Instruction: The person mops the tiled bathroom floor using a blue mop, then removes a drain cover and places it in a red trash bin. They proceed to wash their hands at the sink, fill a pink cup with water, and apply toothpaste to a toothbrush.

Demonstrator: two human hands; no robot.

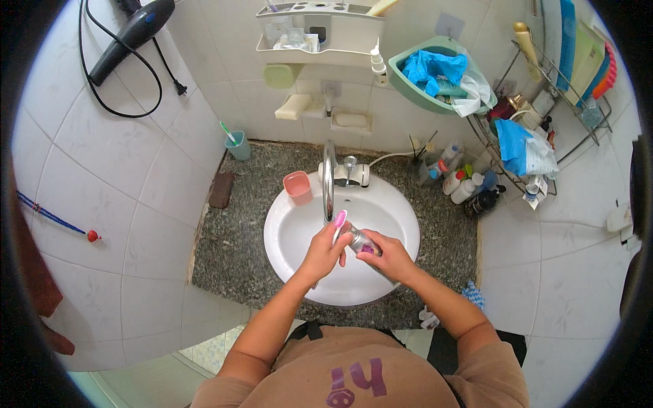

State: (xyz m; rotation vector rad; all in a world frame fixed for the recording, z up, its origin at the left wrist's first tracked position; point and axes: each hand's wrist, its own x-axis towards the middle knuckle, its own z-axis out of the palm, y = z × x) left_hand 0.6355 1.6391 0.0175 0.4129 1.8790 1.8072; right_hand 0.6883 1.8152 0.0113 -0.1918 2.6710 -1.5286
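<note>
My left hand [322, 253] holds a toothbrush [340, 220] with pink bristles, its head pointing up past my thumb. In my right hand [392, 256] is a silver-grey tube [363, 243] with a purple print, apparently toothpaste. The tube's upper end meets the fingers of my left hand; whether its cap is on is hidden. Both hands are over the white oval washbasin [285, 265]. Close above the toothbrush head hangs the spout of a chrome faucet [329, 178]. No running water can be made out.
A pink cup [298, 187] sits on the basin's left rim. On the granite counter [232, 255] stand a blue cup [238, 146] with a green-and-white toothbrush and, at right, several bottles [463, 189]. A wire rack [490, 145] juts over the right corner. A hair dryer [133, 38] hangs upper left.
</note>
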